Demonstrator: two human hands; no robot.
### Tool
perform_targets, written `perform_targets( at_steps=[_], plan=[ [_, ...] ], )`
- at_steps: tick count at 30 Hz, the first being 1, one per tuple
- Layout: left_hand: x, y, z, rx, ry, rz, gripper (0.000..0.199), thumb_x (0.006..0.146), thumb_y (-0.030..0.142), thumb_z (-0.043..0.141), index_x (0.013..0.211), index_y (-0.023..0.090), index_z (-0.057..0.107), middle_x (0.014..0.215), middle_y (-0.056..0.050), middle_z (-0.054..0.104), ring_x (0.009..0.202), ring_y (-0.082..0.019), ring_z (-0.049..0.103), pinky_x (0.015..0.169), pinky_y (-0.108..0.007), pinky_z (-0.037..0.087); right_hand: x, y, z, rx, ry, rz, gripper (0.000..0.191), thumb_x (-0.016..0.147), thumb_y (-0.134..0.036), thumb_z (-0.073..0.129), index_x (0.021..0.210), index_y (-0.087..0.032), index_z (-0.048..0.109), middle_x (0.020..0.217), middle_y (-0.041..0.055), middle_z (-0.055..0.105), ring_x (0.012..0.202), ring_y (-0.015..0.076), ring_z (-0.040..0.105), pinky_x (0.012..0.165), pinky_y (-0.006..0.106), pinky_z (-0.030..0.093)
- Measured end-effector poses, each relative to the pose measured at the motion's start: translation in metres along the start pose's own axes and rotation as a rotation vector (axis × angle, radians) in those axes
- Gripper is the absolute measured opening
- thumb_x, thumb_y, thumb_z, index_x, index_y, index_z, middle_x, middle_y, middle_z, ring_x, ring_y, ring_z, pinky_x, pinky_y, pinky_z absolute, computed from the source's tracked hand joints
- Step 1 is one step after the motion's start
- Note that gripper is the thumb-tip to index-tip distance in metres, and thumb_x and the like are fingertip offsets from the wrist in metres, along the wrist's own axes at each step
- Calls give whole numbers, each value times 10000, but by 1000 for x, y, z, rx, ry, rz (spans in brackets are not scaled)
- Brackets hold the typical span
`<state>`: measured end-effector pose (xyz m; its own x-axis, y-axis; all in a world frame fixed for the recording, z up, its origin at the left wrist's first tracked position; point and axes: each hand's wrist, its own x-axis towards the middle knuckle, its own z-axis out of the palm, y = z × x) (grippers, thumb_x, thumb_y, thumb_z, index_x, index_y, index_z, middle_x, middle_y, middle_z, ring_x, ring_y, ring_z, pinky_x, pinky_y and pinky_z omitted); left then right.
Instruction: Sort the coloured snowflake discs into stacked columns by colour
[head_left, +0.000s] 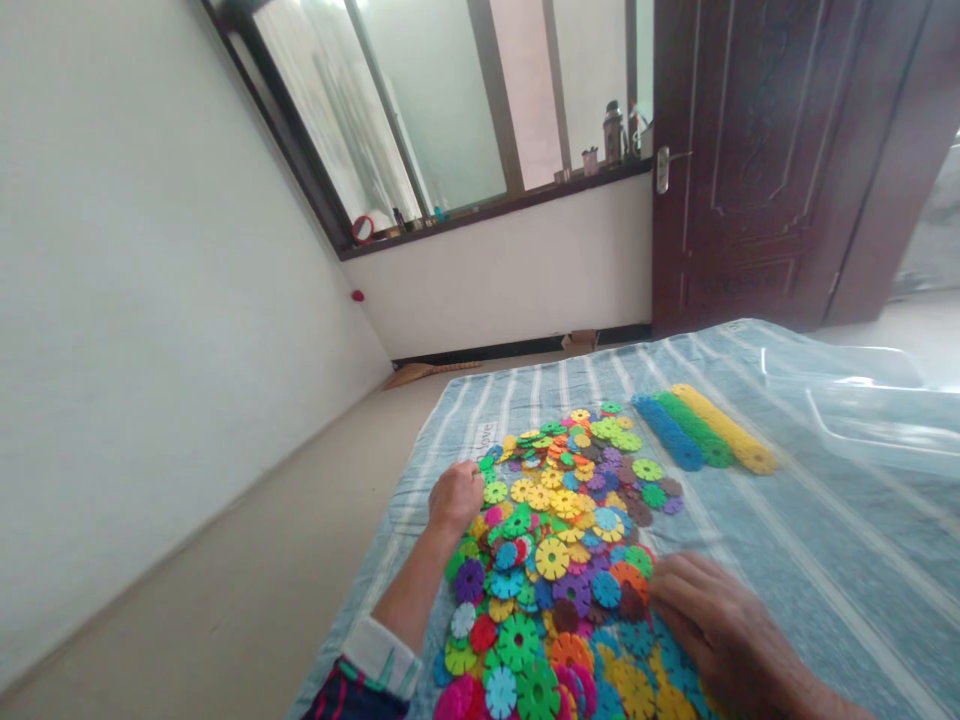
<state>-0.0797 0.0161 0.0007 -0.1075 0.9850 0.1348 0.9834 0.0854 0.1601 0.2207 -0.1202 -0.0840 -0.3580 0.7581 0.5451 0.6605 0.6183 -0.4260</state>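
Many notched plastic discs in several colours lie in a wide heap (551, 558) on the striped blue bedspread. At the heap's left edge is my left hand (456, 497), its fingers curled in beside green discs; whether it holds one is hidden. My right hand (709, 610) rests at the heap's right edge, fingers bent together next to orange and brown discs, and what its fingertips hold cannot be made out. Beyond it, blue (670, 432), green (696, 430) and yellow (724, 428) rows of overlapping discs lie side by side.
Clear plastic containers (885, 425) stand on the bedspread (817, 560) at the right. A dark red door (765, 150) and a window ledge (510, 205) with small items are at the back. The bed's left edge drops to the floor (247, 560).
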Motion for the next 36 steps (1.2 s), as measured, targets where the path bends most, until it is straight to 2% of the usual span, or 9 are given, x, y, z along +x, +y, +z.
perform_targets(
  at_steps=[6,10,14,19,23,26,29,34,36],
  plan=[
    [47,-23,6,-19,-78,-144,95,642,265,685,624,176,659,656,-32,683,757,-192,648,580,-217,390,4,-2,-2,-7,39,-38,266,952,-188,420,706,-211,517,704,4,570,670,135,522,630,263,388],
    [55,-29,10,-133,-121,-170,121,593,243,711,570,165,622,475,37,551,581,-143,573,498,-213,337,4,-1,-1,-2,7,-16,272,960,-178,396,735,-205,546,728,15,582,703,144,525,658,273,392],
    [52,-30,10,-275,-113,-209,134,566,219,709,599,158,595,452,61,520,501,-114,516,471,-204,341,5,-1,-1,15,1,-11,273,954,-162,392,733,-201,548,732,18,585,715,146,524,663,273,390],
    [44,-35,-10,-411,-116,-241,135,571,232,655,549,164,541,384,57,477,409,-99,445,427,-201,322,8,5,-12,103,43,47,220,935,-155,423,770,-202,561,762,18,601,746,141,539,685,253,407],
    [46,-32,-35,-471,-97,-189,177,525,288,656,525,171,524,371,61,455,405,-97,427,420,-196,302,0,27,-34,118,75,134,194,912,-168,454,765,-193,579,784,27,615,780,152,553,734,267,422],
    [44,-1,-46,-610,-152,-2,231,513,359,664,616,159,611,478,30,564,490,-123,503,488,-223,392,-9,44,-50,143,75,266,192,894,-189,475,756,-187,608,772,29,624,763,154,568,716,262,431],
    [33,60,-42,-659,-248,221,218,556,363,642,639,162,627,540,30,584,527,-125,513,542,-241,420,-12,53,-57,213,106,391,178,874,-190,491,770,-181,634,772,25,633,748,148,583,706,254,437],
    [14,185,-4,-517,-247,616,146,657,234,538,654,155,660,582,19,589,570,-122,535,576,-231,419,-6,55,-57,249,134,445,169,833,-170,510,724,-172,639,727,17,613,707,142,574,677,253,425],
    [10,226,15,-435,-206,685,159,680,177,522,680,150,680,632,8,624,609,-120,563,607,-220,428,-4,55,-56,273,139,445,170,826,-163,512,712,-171,637,713,12,604,689,134,567,663,244,419]
  ],
)
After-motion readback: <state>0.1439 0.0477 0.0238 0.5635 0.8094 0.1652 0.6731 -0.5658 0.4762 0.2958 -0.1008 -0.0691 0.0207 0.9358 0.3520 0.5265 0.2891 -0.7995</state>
